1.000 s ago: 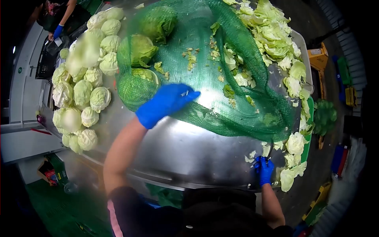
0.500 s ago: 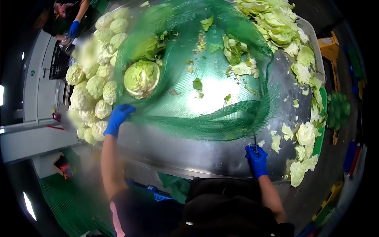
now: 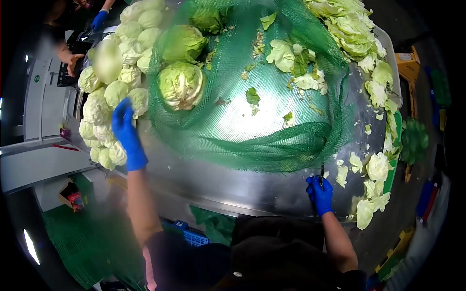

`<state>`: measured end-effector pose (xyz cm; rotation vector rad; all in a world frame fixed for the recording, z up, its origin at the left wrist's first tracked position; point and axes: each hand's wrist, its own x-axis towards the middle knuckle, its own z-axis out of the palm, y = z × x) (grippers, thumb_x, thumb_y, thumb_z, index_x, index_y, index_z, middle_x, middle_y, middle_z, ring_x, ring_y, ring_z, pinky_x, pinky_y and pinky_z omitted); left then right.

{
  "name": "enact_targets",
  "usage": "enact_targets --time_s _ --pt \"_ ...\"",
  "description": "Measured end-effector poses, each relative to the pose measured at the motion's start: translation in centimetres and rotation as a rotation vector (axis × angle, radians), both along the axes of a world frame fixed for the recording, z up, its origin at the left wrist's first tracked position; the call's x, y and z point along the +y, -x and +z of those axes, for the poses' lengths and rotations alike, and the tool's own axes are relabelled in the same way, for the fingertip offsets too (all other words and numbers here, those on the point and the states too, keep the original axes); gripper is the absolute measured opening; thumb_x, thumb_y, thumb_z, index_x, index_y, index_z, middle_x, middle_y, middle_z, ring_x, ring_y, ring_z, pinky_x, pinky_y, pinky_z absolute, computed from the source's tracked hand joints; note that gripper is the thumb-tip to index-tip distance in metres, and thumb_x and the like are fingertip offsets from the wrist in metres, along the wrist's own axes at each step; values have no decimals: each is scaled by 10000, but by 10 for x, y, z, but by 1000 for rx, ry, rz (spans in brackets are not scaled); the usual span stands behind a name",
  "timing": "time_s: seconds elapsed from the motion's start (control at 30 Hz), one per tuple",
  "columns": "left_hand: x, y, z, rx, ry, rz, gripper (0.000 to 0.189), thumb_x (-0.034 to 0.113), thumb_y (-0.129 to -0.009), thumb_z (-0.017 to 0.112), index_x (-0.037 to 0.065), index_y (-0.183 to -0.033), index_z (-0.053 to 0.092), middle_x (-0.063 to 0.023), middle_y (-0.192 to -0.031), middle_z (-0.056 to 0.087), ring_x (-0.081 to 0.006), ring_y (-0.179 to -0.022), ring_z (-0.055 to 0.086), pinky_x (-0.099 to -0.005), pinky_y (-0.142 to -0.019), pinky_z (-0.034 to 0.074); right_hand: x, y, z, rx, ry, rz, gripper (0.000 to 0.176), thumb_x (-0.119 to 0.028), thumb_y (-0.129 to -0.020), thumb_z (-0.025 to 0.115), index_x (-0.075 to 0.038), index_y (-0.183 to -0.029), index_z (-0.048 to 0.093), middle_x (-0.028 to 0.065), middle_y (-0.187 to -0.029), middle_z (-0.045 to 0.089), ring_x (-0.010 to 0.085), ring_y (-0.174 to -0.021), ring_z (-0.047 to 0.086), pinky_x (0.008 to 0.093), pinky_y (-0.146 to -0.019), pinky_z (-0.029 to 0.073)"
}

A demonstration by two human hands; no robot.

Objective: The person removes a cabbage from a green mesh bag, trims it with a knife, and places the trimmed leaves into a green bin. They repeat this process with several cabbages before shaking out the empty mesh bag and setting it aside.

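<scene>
My left hand [image 3: 128,138], in a blue glove, is raised beside the pale trimmed cabbages [image 3: 116,93], with fingers partly spread and nothing visible in them. My right hand [image 3: 320,195], also gloved in blue, is closed around the dark handle of a knife [image 3: 322,170] whose thin end points away from me. Between the hands a green mesh net [image 3: 276,150] lies spread on the metal table [image 3: 233,189]. Two leafy cabbages [image 3: 181,85] [image 3: 183,43] rest on the net's left part, another behind them. Loose leaf scraps [image 3: 252,96] are scattered over the net.
Piled outer leaves [image 3: 344,29] line the table's right side, beside a light bin edge [image 3: 395,72]. At the upper left are a co-worker's blue-gloved hand [image 3: 100,20] and a bare hand [image 3: 72,62]. A blue crate [image 3: 194,237] stands below the near edge.
My left hand has let go of the net's edge and moved left and up to the trimmed cabbages. The net's left edge has shifted, uncovering more of the leafy cabbages.
</scene>
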<state>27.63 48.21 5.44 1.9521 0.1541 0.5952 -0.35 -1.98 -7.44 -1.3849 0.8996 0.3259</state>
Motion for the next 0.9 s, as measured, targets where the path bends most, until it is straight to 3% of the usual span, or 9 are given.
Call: enact_targets --time_s 0.13,0.27,0.33,0.37,0.4,0.5,0.57,0.83,0.9 --pt "-115 -27 26 67 -238 -516 302 170 -930 609 9 -1185 627 -110 -1165 652 -201 -1121 588 -337 -970 451 -3 -5 3 53 -8 53 202 -238 -957 606 -52 -921 675 14 -711 640 66 -551 531 219 -475 388" --pt "-82 -98 -37 186 -308 -433 345 254 -964 551 -7 -1175 635 -158 -1146 664 -264 -1072 619 -355 -948 457 -1 -1 0 17 43 11 216 -244 -950 604 -47 -922 689 21 -659 624 69 -530 525 222 -473 393" --pt "-62 -108 -37 197 -476 -308 341 250 -976 532 -13 -1159 646 -174 -1143 670 -276 -1057 629 -362 -931 467 -1 2 -6 -2 46 4 221 -244 -943 606 -45 -916 698 22 -631 613 69 -514 521 220 -469 395" --pt "-19 -125 -70 20 -812 -329 370 238 -973 538 -10 -1241 597 -172 -1201 648 -273 -1088 619 -354 -950 459 -1 3 -6 -15 59 12 220 -243 -938 610 -44 -911 702 21 -624 610 69 -507 518 218 -466 395" --pt "-2 -131 -74 171 -506 -282 482 410 -994 472 20 -1220 644 -131 -1236 644 -209 -1101 605 -321 -984 423 -2 3 -4 -26 73 24 220 -242 -933 613 -44 -907 705 20 -617 606 68 -500 515 217 -463 395" --pt "49 -140 -108 423 -66 -187 563 519 -971 464 67 -1264 627 -92 -1244 629 -198 -1088 591 -316 -973 419 -4 2 -8 -30 63 27 216 -238 -923 620 -43 -906 712 18 -607 601 66 -488 509 214 -456 394" --pt "4 -117 -69 549 236 -95 575 549 -961 464 78 -1239 640 -82 -1206 639 -192 -1075 590 -318 -957 425 -4 3 -9 -35 49 21 220 -240 -920 622 -42 -908 714 17 -602 599 62 -482 503 213 -454 392" --pt "-101 -18 14 448 -2 -304 331 305 -945 604 -14 -939 691 -92 -863 700 -151 -724 646 -260 -694 512 -5 3 -7 -48 30 36 222 -234 -930 612 -33 -904 701 17 -609 593 60 -490 495 215 -453 380" --pt "-125 -16 -6 301 -120 -265 276 235 -903 669 -5 -1039 678 -86 -939 693 -159 -844 634 -283 -780 497 -5 4 -10 -66 9 41 219 -228 -932 610 -29 -912 698 19 -615 593 61 -494 497 216 -453 379"
